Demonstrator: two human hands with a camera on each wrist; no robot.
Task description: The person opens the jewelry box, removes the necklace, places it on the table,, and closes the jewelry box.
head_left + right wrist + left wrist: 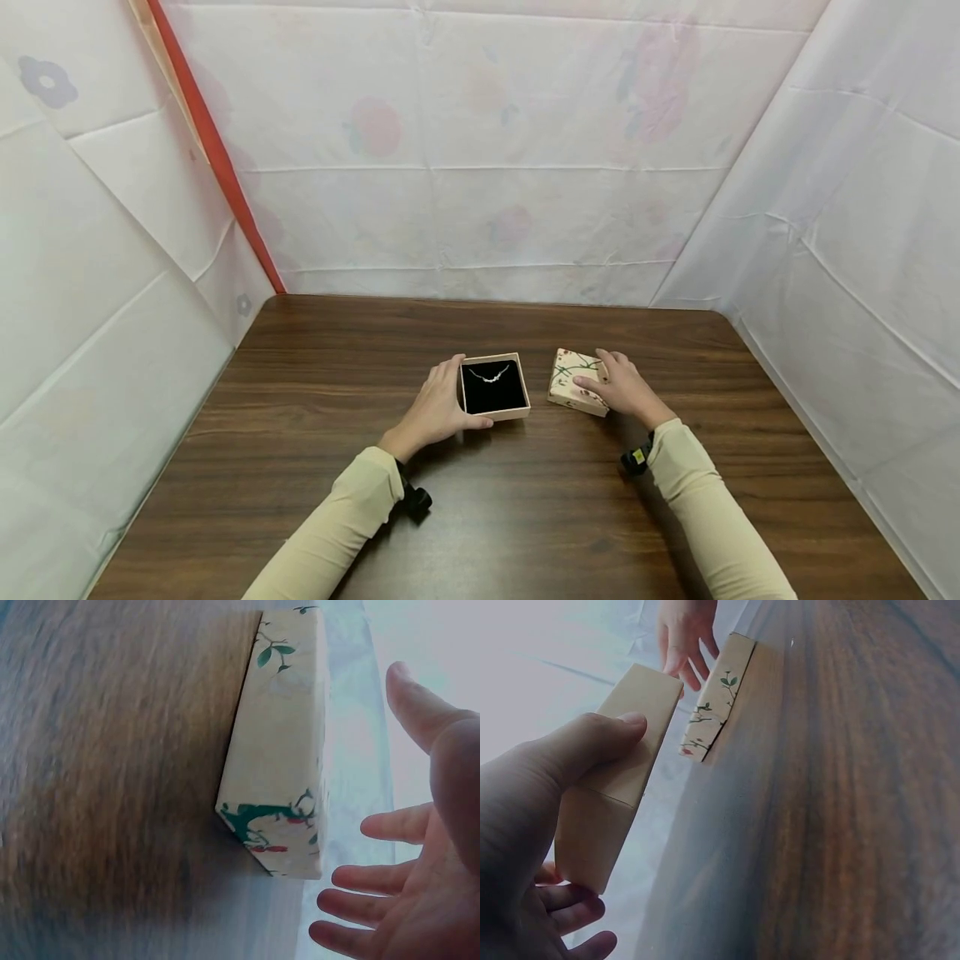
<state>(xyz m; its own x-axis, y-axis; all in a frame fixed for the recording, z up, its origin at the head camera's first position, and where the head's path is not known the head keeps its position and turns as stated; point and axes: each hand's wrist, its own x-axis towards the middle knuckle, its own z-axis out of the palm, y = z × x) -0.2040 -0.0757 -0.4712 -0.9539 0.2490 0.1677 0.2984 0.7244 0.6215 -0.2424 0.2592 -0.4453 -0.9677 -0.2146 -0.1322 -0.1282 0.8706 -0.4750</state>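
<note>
My left hand (pixel 441 406) grips an open, cream-coloured jewellery box (pixel 643 724) at its left side, the thumb along the near wall and the fingers round the left and far side. Inside, a silver necklace (pixel 491 378) lies on a black cushion (pixel 495 397). To the right of it, the flower-patterned box lid (pixel 573 383) rests on the table, printed with green stems and red blossoms. Over the lid's right part is my right hand (pixel 624 386). In the right wrist view its fingers (pixel 375 879) are spread and relaxed, with a gap between them and the lid.
The dark wood-grain table (pixel 480 517) has rounded far corners. White printed sheets (pixel 480 167) enclose it at the back and both sides, and a red strip (pixel 217 158) runs down the left corner. Each wrist wears a small black camera (pixel 416 502).
</note>
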